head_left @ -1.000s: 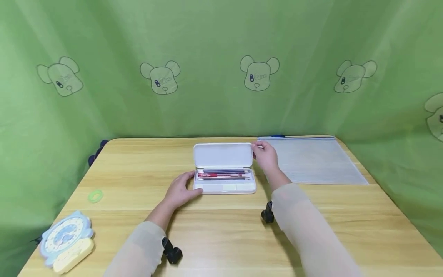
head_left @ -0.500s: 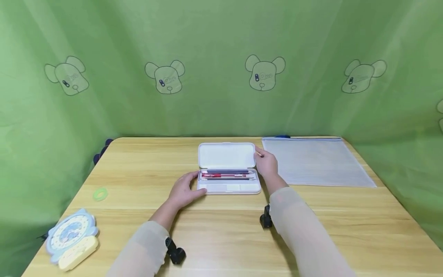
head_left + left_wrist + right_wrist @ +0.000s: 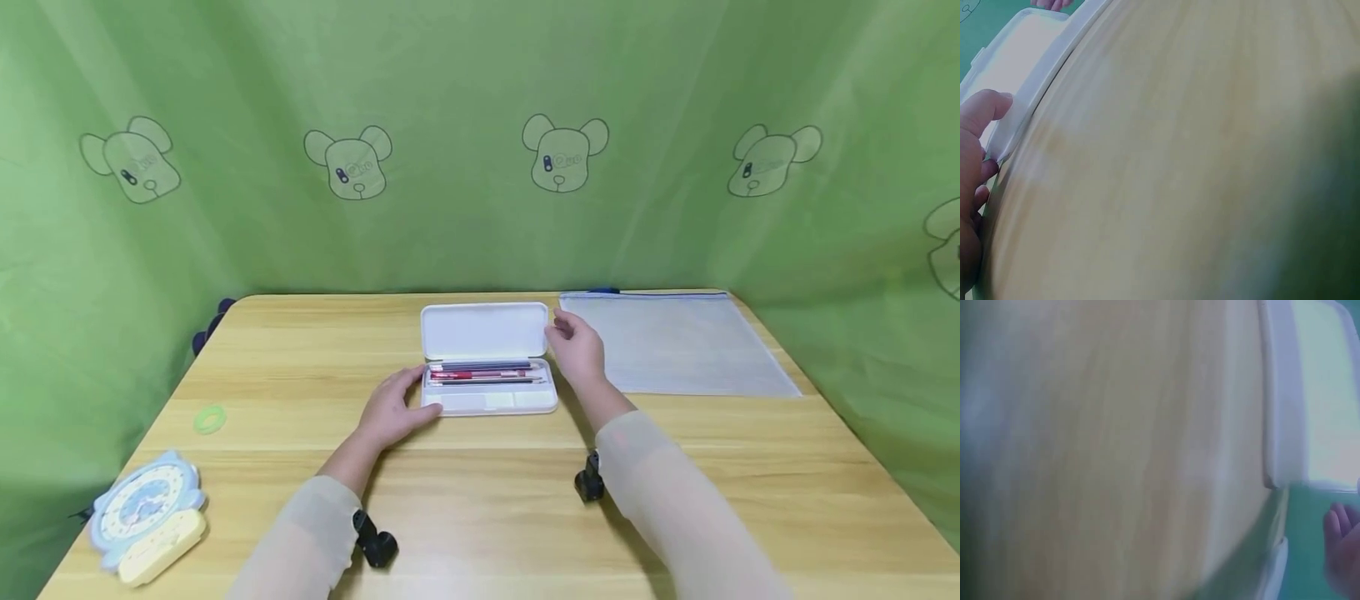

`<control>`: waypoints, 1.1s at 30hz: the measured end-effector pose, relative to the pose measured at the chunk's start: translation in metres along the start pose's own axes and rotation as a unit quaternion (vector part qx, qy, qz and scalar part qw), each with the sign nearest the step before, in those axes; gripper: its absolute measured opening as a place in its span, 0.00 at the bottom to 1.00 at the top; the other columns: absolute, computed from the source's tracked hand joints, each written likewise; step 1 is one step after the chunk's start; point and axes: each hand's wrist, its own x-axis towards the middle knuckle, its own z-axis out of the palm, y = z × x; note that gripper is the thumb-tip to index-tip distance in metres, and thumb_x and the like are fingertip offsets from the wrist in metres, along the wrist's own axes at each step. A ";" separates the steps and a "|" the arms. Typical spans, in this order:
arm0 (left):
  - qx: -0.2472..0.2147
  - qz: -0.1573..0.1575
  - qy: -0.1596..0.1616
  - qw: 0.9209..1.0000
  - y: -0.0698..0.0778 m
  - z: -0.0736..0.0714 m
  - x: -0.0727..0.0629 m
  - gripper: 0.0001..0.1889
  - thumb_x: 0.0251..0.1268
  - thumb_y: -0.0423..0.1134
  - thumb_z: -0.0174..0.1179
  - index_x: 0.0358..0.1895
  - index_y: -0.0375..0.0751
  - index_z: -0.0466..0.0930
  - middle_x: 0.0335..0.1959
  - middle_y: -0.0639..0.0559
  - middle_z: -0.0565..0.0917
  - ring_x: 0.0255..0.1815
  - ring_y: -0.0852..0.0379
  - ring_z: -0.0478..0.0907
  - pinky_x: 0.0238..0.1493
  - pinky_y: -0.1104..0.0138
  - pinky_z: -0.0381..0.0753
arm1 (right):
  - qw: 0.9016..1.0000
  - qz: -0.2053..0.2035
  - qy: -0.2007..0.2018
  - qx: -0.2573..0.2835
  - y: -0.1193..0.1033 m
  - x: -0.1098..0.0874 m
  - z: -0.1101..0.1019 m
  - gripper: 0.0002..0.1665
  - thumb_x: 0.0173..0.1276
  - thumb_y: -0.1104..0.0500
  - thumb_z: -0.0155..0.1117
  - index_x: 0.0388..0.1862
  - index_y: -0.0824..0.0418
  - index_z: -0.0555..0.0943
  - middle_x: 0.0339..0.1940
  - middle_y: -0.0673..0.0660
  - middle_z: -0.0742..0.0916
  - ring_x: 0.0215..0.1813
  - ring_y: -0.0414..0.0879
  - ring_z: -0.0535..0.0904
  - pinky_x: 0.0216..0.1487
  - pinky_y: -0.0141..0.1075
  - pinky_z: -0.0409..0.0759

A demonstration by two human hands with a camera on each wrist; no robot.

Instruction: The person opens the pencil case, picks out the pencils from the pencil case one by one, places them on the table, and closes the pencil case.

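A white pencil case (image 3: 489, 402) lies open mid-table, its lid (image 3: 483, 331) standing up at the back. Red and dark pens (image 3: 483, 375) lie in its tray. My left hand (image 3: 392, 410) grips the case's left end, thumb on the rim and fingers at the front corner; the left wrist view shows the thumb (image 3: 988, 106) on the white case edge (image 3: 1029, 81). My right hand (image 3: 577, 348) hovers just right of the lid with fingers loosely bent, holding nothing. The right wrist view is blurred, showing the case (image 3: 1285, 394) and my fingertips (image 3: 1341, 550).
A clear zip pouch (image 3: 678, 346) lies flat at the back right. A green ring (image 3: 209, 420) and a blue toy clock (image 3: 146, 512) sit at the left, the clock near the front edge. A green curtain encloses the table.
My right hand has come off the lid's right edge and now hangs a little apart from it. The left hand and the case have stayed put.
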 end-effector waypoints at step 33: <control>-0.028 -0.014 -0.020 0.999 0.001 -0.002 -0.003 0.46 0.49 0.55 0.73 0.74 0.48 0.64 0.74 0.40 0.65 0.76 0.38 0.59 0.77 0.45 0.57 | 0.896 -0.176 -0.223 -0.342 -0.006 -0.015 0.006 0.08 0.65 0.63 0.66 0.43 0.59 0.86 0.42 0.55 0.89 0.49 0.53 0.81 0.59 0.48 0.79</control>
